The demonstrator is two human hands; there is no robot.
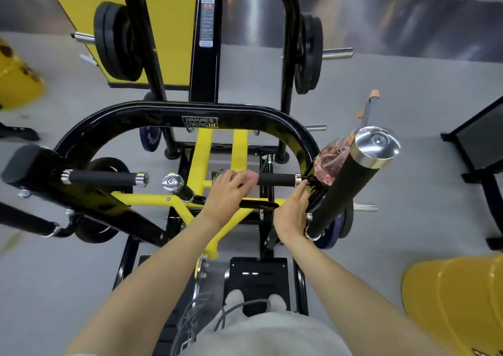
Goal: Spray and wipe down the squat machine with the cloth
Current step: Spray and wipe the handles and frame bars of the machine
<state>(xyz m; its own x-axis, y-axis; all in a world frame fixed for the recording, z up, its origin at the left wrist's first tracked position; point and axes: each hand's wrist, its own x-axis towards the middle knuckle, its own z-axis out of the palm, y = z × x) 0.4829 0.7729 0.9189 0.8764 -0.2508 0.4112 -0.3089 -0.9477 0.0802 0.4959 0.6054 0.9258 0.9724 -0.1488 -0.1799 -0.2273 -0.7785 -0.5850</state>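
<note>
The black and yellow squat machine (200,122) fills the middle of the view, and I stand on its footplate (258,270). My left hand (228,192) grips a pink cloth (251,177) wrapped round the inner end of the short right-side handle (276,179). My right hand (292,214) lies with straight fingers against the black frame, just below that handle's chrome collar. A clear spray bottle (330,159) of pink liquid with an orange trigger sits on the machine's right arm. The big padded handle (345,187) partly hides it.
Weight plates (117,42) hang on pegs at the left and right of the rear upright. A matching short handle (103,178) sticks out on the left. A yellow object (457,301) stands at lower right and another (16,80) at far left. Grey floor surrounds the machine.
</note>
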